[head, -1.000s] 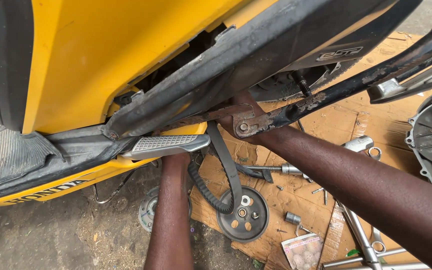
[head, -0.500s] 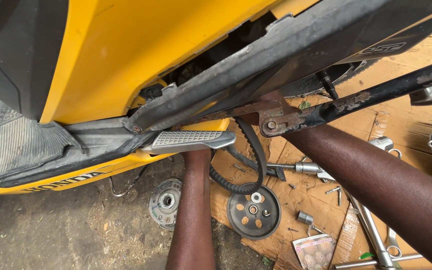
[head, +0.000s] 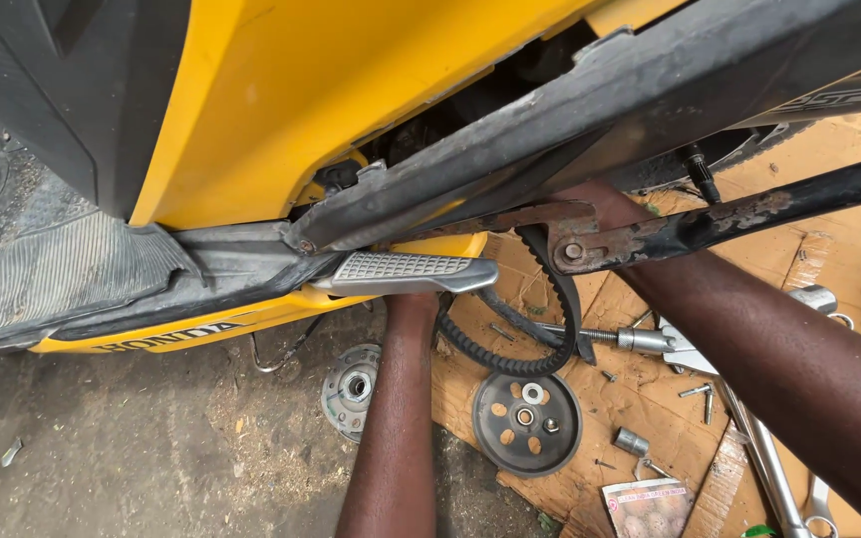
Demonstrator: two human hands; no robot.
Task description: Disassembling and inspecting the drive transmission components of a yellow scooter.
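Belt [head: 550, 344] nearer centre, grips perhaps above.

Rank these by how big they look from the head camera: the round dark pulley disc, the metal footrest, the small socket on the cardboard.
1. Metal footrest, longest, though it sits nearer the camera, so its lead is unsure.
2. Round dark pulley disc.
3. Small socket, clearly smallest.

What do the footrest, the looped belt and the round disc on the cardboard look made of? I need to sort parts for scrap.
The footrest looks like cast aluminium: pale silver, matt, with a ribbed tread. The belt looks like black rubber: dull, bent in a loop, with teeth along its edge. The disc looks like dark steel or iron, greasy, with punched holes and a bright centre; the exact metal cannot be told.
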